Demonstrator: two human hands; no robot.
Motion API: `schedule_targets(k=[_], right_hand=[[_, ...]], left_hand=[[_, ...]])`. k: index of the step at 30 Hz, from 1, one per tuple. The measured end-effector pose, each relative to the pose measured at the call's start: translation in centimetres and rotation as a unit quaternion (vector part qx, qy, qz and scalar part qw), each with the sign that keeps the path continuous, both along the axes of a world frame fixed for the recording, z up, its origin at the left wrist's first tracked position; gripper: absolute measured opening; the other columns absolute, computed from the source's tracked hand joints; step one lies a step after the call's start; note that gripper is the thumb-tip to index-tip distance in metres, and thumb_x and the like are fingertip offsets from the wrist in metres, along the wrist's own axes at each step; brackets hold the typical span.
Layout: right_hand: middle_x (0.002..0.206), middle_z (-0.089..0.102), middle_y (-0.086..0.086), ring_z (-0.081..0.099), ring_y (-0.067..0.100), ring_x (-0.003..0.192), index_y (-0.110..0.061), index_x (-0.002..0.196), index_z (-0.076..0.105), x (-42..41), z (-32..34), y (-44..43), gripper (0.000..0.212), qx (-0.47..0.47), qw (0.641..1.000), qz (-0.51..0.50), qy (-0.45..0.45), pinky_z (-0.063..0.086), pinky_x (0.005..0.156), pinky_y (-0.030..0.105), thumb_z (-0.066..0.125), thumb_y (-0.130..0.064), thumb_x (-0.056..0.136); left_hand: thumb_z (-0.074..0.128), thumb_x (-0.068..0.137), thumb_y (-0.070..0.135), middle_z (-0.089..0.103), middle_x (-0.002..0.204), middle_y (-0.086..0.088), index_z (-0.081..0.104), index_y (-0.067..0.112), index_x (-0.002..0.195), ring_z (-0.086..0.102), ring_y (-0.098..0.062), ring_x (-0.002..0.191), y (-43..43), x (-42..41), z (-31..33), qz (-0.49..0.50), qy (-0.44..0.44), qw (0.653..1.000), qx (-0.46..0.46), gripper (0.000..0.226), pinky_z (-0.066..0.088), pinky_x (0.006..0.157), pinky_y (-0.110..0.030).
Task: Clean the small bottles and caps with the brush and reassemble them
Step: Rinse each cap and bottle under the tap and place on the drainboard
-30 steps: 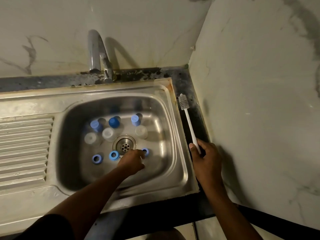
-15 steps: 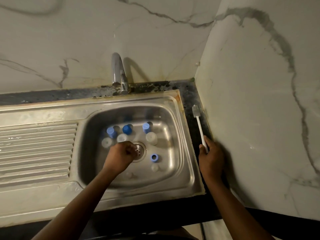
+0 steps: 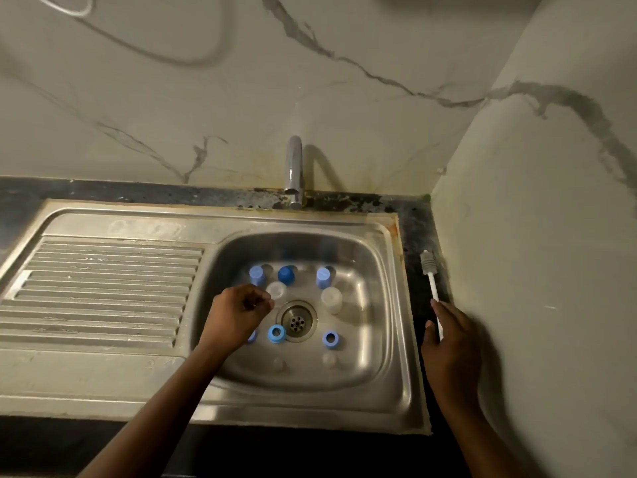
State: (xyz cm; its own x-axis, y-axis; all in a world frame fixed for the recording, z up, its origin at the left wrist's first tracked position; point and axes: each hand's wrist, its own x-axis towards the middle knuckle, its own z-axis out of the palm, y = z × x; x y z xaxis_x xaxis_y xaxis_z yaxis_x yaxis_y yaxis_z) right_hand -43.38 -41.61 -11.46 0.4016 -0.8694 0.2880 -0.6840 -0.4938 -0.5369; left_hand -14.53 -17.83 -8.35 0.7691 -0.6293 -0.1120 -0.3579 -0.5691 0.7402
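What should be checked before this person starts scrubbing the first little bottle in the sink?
1. Right hand on the brush handle: ok.
2. Brush firmly gripped: cannot tell.
3. Left hand holding anything: cannot tell, fingers curled.
4. Clear bottles and blue caps inside the sink: ok.
5. Drain free of pieces: ok.
6. Water running from the tap: not ok.

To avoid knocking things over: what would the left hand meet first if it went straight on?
Likely the translucent bottle just beyond the left hand, though depth is unclear.
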Motion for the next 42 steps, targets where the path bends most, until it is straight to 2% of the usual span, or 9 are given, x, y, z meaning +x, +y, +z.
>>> schedule_targets(k=[4,11,17,21,26,29,34,38,42], right_hand=[[0.132,0.064,0.006,0.061,0.026,0.122,-0.008,0.128,0.072,2.8,1.7,0.3,0.040,-0.029,0.997,0.058,-0.041,0.052,0.103,0.039,0.073,0.001,0.090],[0.129,0.067,0.001,0.061,0.016,0.122,-0.011,0.124,0.074,11.0,2.4,1.7,0.032,-0.012,0.981,0.180,-0.069,0.045,0.107,0.022,0.071,-0.006,0.093],[0.130,0.067,0.002,0.063,0.022,0.120,-0.014,0.127,0.072,18.5,-0.1,1.1,0.033,0.125,0.967,0.215,0.059,0.049,0.104,0.032,0.069,-0.015,0.094],[0.128,0.069,0.006,0.064,0.027,0.119,-0.014,0.126,0.072,22.3,-2.8,0.2,0.035,0.203,0.947,0.196,0.150,0.051,0.100,0.034,0.070,-0.021,0.092],[0.109,0.073,0.005,0.070,0.027,0.101,-0.016,0.103,0.073,25.2,-7.4,-0.8,0.022,0.221,0.931,0.175,0.233,0.056,0.080,0.034,0.067,-0.020,0.082],[0.110,0.072,0.006,0.070,0.028,0.103,-0.022,0.096,0.068,26.8,-8.4,-0.9,0.012,0.200,0.927,0.163,0.271,0.054,0.077,0.035,0.068,-0.017,0.085],[0.125,0.067,0.006,0.066,0.028,0.116,-0.020,0.121,0.068,28.6,-9.1,-0.7,0.030,0.160,0.917,0.144,0.336,0.055,0.090,0.040,0.069,-0.019,0.092],[0.129,0.064,0.003,0.064,0.024,0.118,-0.023,0.134,0.064,30.7,-8.3,0.3,0.036,0.123,0.930,0.227,0.260,0.056,0.096,0.039,0.066,-0.028,0.098],[0.136,0.065,0.006,0.061,0.025,0.124,-0.021,0.137,0.065,34.7,-7.4,2.5,0.042,0.176,0.898,0.333,0.228,0.052,0.102,0.040,0.070,-0.033,0.096]], left_hand=[[0.077,0.095,0.028,0.076,0.079,0.011,0.076,0.025,0.089,0.071,-0.001,0.075,0.6,0.6,1.4,0.035,0.006,0.999,-0.004,0.006,0.050,0.065,-0.014],[0.081,0.092,0.030,0.074,0.078,0.018,0.077,0.032,0.088,0.069,0.003,0.075,2.4,3.2,1.9,0.078,0.001,0.997,0.014,0.006,0.053,0.068,-0.022],[0.080,0.093,0.028,0.074,0.077,0.016,0.076,0.029,0.089,0.069,0.005,0.072,2.3,5.0,1.8,0.055,0.014,0.998,0.003,0.006,0.051,0.066,-0.018],[0.077,0.094,0.034,0.076,0.080,0.015,0.075,0.032,0.089,0.070,0.005,0.076,1.7,5.9,1.4,0.035,0.029,0.999,-0.009,0.006,0.058,0.071,-0.025],[0.076,0.095,0.034,0.076,0.081,0.014,0.076,0.032,0.090,0.072,0.001,0.077,1.5,6.9,0.7,0.004,0.039,0.999,-0.024,0.006,0.058,0.071,-0.026],[0.077,0.095,0.033,0.076,0.080,0.013,0.076,0.031,0.089,0.071,0.002,0.078,1.5,7.6,0.4,-0.007,0.034,0.999,-0.026,0.007,0.051,0.066,-0.013],[0.078,0.094,0.029,0.075,0.081,0.017,0.077,0.030,0.090,0.070,0.007,0.080,2.4,8.5,0.5,-0.004,0.032,0.999,-0.016,0.004,0.046,0.063,-0.004],[0.079,0.093,0.026,0.075,0.078,0.018,0.078,0.028,0.088,0.070,0.007,0.077,3.4,9.4,0.4,0.005,0.041,0.999,-0.016,0.006,0.046,0.062,-0.004],[0.079,0.093,0.024,0.074,0.077,0.023,0.079,0.028,0.088,0.070,0.005,0.076,3.6,10.0,0.0,0.012,0.054,0.998,-0.022,0.007,0.046,0.062,-0.005]])
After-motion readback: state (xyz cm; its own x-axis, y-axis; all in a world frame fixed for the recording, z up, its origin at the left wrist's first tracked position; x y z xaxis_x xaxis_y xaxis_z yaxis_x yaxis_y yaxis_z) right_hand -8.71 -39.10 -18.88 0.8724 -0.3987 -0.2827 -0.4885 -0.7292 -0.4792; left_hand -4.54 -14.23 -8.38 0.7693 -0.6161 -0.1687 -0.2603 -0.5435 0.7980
